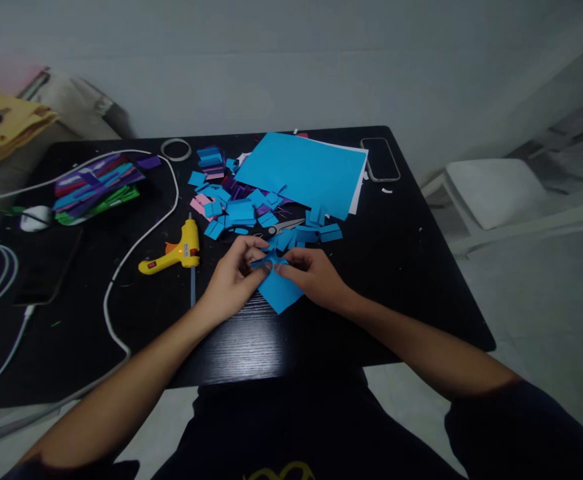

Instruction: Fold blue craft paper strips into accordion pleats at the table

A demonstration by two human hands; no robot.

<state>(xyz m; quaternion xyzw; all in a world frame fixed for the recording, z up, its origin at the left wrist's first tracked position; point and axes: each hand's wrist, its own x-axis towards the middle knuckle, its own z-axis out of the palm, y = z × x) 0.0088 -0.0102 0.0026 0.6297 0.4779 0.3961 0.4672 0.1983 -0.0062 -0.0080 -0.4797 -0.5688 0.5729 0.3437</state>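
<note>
A square of blue paper (280,292) is held between my two hands near the middle of the table, one corner pointing toward me. My left hand (235,273) pinches its far left side with thumb and fingers. On the far right side, my right hand (316,275) grips the same sheet, thumbs close together. The far part of the paper looks folded or bent up, partly hidden by my fingers. Just beyond lie scissors (287,227) and many small blue paper pieces (240,212). To the left rests a yellow glue gun (184,248) with a glue stick in its back.
Large blue sheets (304,170) lie at the back, beside a phone (380,160). A roll of tape (176,149), a stack of coloured paper strips (96,187), a white cable (144,237) and a dark phone (46,267) occupy the left. A white stool (494,193) stands right.
</note>
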